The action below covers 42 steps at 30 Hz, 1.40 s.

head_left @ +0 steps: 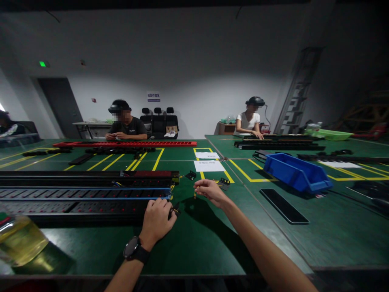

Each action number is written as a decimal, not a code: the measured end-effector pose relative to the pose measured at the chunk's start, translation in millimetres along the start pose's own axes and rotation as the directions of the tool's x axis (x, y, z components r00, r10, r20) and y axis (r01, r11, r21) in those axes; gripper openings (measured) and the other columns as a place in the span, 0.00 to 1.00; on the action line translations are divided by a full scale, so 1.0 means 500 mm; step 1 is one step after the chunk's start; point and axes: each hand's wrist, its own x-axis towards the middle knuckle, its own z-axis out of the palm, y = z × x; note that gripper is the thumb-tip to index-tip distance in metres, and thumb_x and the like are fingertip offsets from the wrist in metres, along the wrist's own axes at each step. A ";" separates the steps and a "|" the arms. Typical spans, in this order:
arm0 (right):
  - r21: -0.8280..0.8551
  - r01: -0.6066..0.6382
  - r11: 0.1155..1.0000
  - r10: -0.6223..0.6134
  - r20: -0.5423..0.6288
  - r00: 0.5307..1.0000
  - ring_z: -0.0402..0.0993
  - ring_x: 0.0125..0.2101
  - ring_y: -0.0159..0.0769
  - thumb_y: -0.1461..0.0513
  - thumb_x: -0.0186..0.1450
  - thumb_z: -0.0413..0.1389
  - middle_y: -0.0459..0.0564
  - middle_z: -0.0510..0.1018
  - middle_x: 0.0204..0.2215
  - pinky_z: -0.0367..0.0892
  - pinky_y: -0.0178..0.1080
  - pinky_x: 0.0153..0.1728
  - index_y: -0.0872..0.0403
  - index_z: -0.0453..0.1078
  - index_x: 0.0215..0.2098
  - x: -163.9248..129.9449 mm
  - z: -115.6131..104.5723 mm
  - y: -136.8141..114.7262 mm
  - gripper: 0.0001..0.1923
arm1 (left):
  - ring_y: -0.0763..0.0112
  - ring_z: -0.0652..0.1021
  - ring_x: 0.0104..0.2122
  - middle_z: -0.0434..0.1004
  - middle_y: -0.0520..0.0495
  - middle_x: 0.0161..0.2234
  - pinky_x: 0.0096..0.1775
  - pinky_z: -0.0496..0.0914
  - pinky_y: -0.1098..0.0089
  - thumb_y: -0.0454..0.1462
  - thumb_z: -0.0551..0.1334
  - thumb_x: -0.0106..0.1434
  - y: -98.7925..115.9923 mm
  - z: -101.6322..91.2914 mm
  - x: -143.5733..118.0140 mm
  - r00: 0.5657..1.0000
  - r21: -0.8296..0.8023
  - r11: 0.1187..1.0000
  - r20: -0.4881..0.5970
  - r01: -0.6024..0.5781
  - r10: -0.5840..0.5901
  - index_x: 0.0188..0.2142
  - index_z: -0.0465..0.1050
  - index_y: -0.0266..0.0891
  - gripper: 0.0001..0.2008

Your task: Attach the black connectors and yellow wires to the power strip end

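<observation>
My left hand, with a watch on its wrist, rests over the right end of the nearest long black rail. Its fingers are curled round a small black end piece at that end. To the right, my right hand hovers above the green table with thumb and fingertips pinched together. A small yellow bit shows just under those fingertips; whether it is held I cannot tell. Beside the right hand lies a small black bracket with wires. Another black bracket sits by the rail ends.
A blue bin and a black phone-like slab are on the right. Paper sheets lie ahead. A bottle of yellow liquid stands at near left. Two people work across the table, beyond a red rail.
</observation>
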 end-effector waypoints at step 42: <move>-0.880 0.399 0.257 -0.171 0.365 0.915 0.76 0.38 0.38 0.63 0.65 0.59 0.52 0.81 0.36 0.65 0.36 0.40 0.53 0.80 0.39 -0.024 0.005 0.009 0.07 | 0.58 0.73 0.38 0.78 0.43 0.34 0.42 0.63 0.57 0.37 0.58 0.64 -0.002 0.005 0.001 1.000 -0.004 1.000 -0.014 0.002 -0.002 0.32 0.76 0.40 0.08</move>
